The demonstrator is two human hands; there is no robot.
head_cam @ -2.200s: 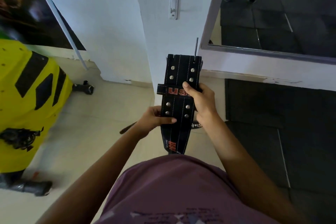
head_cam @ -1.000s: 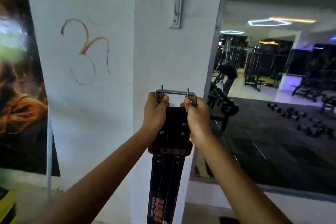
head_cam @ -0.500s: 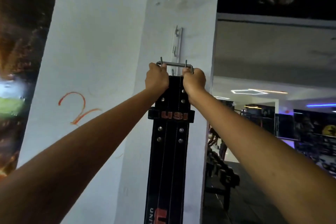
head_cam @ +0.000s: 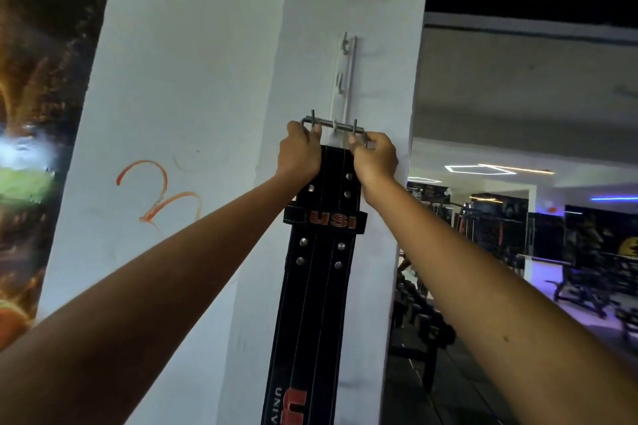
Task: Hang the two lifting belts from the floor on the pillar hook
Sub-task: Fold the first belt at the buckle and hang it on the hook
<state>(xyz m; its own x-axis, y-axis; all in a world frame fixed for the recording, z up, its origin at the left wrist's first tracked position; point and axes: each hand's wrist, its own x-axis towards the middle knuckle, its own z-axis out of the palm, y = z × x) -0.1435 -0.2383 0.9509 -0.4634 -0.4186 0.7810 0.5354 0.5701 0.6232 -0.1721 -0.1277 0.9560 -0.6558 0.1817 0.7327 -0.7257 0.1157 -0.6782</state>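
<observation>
A black leather lifting belt (head_cam: pixel 319 286) with silver rivets and red "USI" lettering hangs straight down against the white pillar (head_cam: pixel 207 86). My left hand (head_cam: pixel 301 152) and my right hand (head_cam: pixel 374 157) each grip one end of its steel buckle (head_cam: pixel 333 126) at the belt's top. The buckle bar lies level against the lowest hook of a white vertical hook rail (head_cam: pixel 343 79) screwed to the pillar; a hook tip shows at the bar's middle. Two higher hooks on the rail are bare. The second belt is out of view.
An orange scrawl (head_cam: pixel 155 193) marks the pillar's left face. A dark poster wall (head_cam: pixel 38 114) stands at the left. To the right a mirror (head_cam: pixel 535 217) reflects the gym with machines, and a dumbbell rack (head_cam: pixel 419 328) sits low beside the pillar.
Since the first frame the belt has gone from waist height up to the hook rail. In the last half second the buckle settled at the lowest hook, and my hands stayed on it.
</observation>
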